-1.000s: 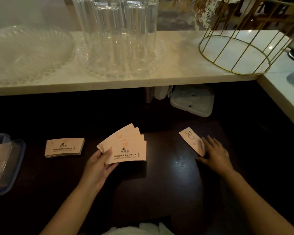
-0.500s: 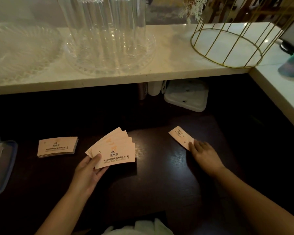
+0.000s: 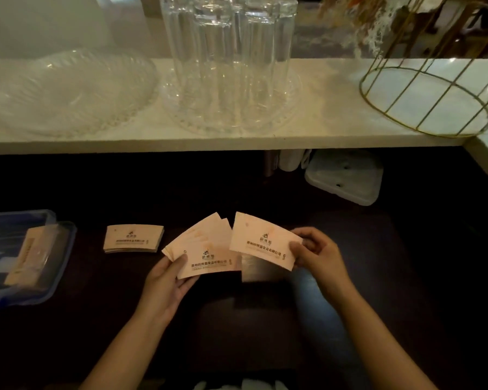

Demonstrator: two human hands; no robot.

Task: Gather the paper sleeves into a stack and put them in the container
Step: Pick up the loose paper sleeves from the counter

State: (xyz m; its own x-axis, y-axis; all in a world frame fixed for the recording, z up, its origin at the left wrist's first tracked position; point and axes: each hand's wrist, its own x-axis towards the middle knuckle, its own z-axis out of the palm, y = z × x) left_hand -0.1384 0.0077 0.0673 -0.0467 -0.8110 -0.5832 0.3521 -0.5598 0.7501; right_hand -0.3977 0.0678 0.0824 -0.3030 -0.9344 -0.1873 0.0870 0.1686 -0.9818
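Observation:
My left hand (image 3: 164,282) holds a fan of several pale pink paper sleeves (image 3: 206,249) above the dark table. My right hand (image 3: 319,254) grips a single paper sleeve (image 3: 262,240) by its right end, close beside the fan's right edge. A small neat stack of sleeves (image 3: 133,239) lies on the table to the left of the fan. At the far left stands a clear blue-rimmed plastic container (image 3: 59,266) with some sleeves (image 3: 30,257) inside it.
A white shelf (image 3: 321,128) runs across above the dark table (image 3: 265,319), carrying a glass platter (image 3: 68,91), upturned glasses (image 3: 231,60) on a glass tray, and a gold wire basket (image 3: 431,97). A white lid (image 3: 347,178) lies under the shelf at the back right.
My right hand has picked the lone sleeve up off the table at the right and carried it left to the fan in my left hand.

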